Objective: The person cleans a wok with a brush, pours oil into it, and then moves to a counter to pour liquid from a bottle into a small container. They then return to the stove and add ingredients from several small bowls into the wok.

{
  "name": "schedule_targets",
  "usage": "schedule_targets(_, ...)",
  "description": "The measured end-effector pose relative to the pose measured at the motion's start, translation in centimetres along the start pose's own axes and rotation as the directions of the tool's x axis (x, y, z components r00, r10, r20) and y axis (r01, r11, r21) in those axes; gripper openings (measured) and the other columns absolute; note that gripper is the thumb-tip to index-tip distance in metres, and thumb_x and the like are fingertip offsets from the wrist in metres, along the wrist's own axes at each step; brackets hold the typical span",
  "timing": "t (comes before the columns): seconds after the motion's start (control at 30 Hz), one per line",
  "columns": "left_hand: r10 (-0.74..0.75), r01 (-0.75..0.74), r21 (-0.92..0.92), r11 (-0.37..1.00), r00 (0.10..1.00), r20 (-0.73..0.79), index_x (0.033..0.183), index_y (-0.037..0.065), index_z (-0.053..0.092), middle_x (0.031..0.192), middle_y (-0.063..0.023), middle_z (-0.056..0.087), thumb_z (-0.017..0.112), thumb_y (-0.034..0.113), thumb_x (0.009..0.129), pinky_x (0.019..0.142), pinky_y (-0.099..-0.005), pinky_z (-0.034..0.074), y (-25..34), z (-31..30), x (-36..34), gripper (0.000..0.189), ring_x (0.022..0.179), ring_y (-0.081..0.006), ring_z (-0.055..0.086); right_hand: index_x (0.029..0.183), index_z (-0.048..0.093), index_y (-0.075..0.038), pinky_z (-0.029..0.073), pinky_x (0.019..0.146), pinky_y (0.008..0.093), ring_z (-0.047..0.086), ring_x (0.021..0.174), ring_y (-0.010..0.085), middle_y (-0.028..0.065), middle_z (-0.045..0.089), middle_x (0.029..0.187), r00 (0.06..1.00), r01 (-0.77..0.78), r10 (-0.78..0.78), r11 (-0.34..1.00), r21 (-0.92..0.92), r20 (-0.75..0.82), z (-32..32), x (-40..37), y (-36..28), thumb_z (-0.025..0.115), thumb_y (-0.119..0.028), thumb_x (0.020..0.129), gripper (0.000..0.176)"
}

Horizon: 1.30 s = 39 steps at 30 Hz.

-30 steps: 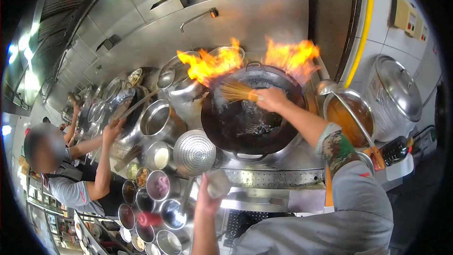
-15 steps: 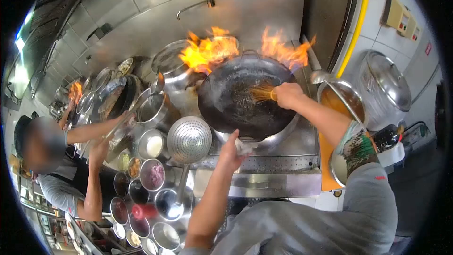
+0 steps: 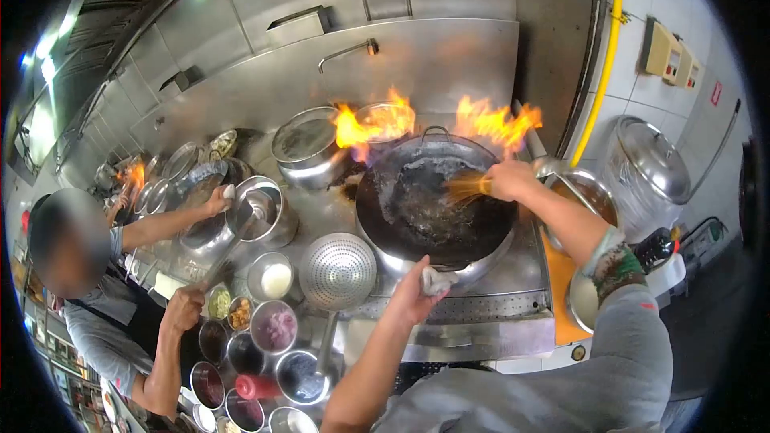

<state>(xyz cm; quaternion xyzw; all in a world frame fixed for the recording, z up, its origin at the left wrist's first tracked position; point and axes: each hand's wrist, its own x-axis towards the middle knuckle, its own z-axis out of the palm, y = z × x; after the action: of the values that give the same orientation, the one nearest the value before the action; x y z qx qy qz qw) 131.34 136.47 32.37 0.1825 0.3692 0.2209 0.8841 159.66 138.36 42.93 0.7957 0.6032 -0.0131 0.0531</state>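
Observation:
A large black wok [image 3: 433,228] sits over a burner, with some bubbling liquid in its bottom. My right hand [image 3: 511,180] is closed round a bamboo whisk [image 3: 468,188], whose bristles rest inside the wok on its right side. At the near rim my left hand [image 3: 419,293] grips a folded pale cloth [image 3: 437,280]. Whether the cloth touches the rim is hard to tell. Flames [image 3: 499,122] rise behind the wok on both sides. To its left lies a perforated ladle [image 3: 338,271], its handle pointing toward me.
A co-worker [image 3: 104,305] at the left holds a long-handled ladle over a steel pot [image 3: 277,210]. Bowls of ingredients [image 3: 274,327] and a red bottle [image 3: 258,387] stand lower left. A lidded container [image 3: 654,160] and a pot of brown liquid [image 3: 597,192] are at the right.
The view has shifted, so the stove appears lower. My right hand has moved the whisk rightward within the wok. My left hand still has the cloth. The co-worker's ladle has moved.

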Motion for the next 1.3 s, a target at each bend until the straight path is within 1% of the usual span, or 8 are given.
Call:
schedule_targets(0.13,-0.018,0.018,0.010,1.000,0.999,-0.031,0.114,0.005,0.055,0.111,-0.0159,0.061,0.052,0.028,0.096,0.080,-0.0385,0.054,-1.0,-0.7,2.9,0.030,0.098,-0.0292,0.061,0.103,0.072,-0.018,0.054,0.082,0.0443,0.067,0.100,0.0313,0.0145,0.070,0.103,0.984,-0.140,0.161,0.966,0.216,-0.082,5.4,4.1,-0.9,0.058,-0.021,0.082,0.025)
schedule_targets(0.37,-0.011,0.011,0.014,1.000,1.000,0.020,0.108,0.005,0.055,0.105,-0.0123,0.062,0.052,0.026,0.095,0.088,-0.0407,0.050,-0.3,0.4,0.9,0.025,0.095,-0.0268,0.061,0.108,0.070,-0.021,0.052,0.087,0.0438,0.066,0.100,0.0334,0.0146,0.069,0.104,0.984,0.021,0.063,0.888,0.458,-0.168,4.5,3.0,-6.4,0.060,-0.027,0.081,0.029)
schedule_targets(0.47,0.001,-0.001,0.013,1.000,1.000,-0.020,0.108,0.004,0.053,0.107,-0.0125,0.062,0.051,0.027,0.096,0.090,-0.0416,0.049,-0.1,1.1,0.8,0.027,0.098,-0.0281,0.060,0.109,0.070,-0.021,0.052,0.086,0.0435,0.066,0.098,0.0338,0.0138,0.069,0.104,0.987,-0.128,0.160,0.808,0.575,-0.007,5.9,5.4,-8.2,0.062,-0.028,0.080,0.031)
schedule_targets(0.53,0.008,-0.007,-0.013,1.000,1.000,0.026,0.110,0.004,0.053,0.107,-0.0121,0.061,0.051,0.026,0.095,0.091,-0.0422,0.049,-0.3,0.6,0.3,0.027,0.100,-0.0279,0.060,0.108,0.070,-0.021,0.053,0.083,0.0442,0.066,0.097,0.0337,0.0133,0.070,0.103,0.986,-0.031,0.117,0.830,0.558,-0.118,7.4,4.8,-8.7,0.062,-0.028,0.078,0.032)
schedule_targets(0.63,0.024,-0.019,-0.050,0.999,0.994,0.105,0.111,0.005,0.052,0.108,-0.0120,0.061,0.051,0.026,0.095,0.092,-0.0430,0.048,-0.3,0.1,0.1,0.027,0.100,-0.0280,0.060,0.107,0.071,-0.023,0.055,0.080,0.0444,0.067,0.095,0.0328,0.0122,0.070,0.099,0.959,0.267,-0.281,0.940,0.214,0.039,1.8,-1.3,-5.9,0.060,-0.026,0.078,0.031)
schedule_targets(0.93,-0.056,0.057,-0.058,0.997,0.998,0.027,0.110,0.000,0.052,0.114,-0.0184,0.056,0.053,0.014,0.086,0.090,-0.0460,0.052,-1.0,-0.3,4.0,0.028,0.107,-0.0337,0.055,0.099,0.072,-0.012,0.052,0.084,0.0433,0.066,0.099,0.0327,0.0132,0.070,0.099,0.985,-0.022,0.032,0.998,-0.062,0.168,-0.4,-7.8,-0.7,0.060,-0.017,0.077,0.026)
schedule_targets(1.1,0.107,-0.107,-0.028,0.994,0.994,0.025,0.101,0.003,0.054,0.109,-0.0187,0.060,0.053,0.017,0.084,0.085,-0.0481,0.049,-2.0,-1.4,0.0,0.022,0.100,-0.0334,0.058,0.101,0.072,-0.016,0.053,0.081,0.0439,0.066,0.094,0.0326,0.0135,0.070,0.097,0.981,0.127,-0.096,0.976,0.179,-0.169,-1.8,-10.5,1.0,0.062,-0.023,0.077,0.028)
schedule_targets(1.3,0.058,-0.057,-0.040,0.998,0.998,0.028,0.099,0.005,0.054,0.103,-0.0141,0.062,0.055,0.015,0.083,0.084,-0.0479,0.049,-2.7,-3.8,1.1,0.019,0.096,-0.0321,0.060,0.099,0.073,-0.018,0.054,0.080,0.0435,0.068,0.089,0.0325,0.0117,0.071,0.094,0.986,0.106,-0.127,0.976,0.190,0.103,-0.8,-12.8,-5.3,0.060,-0.019,0.076,0.026)
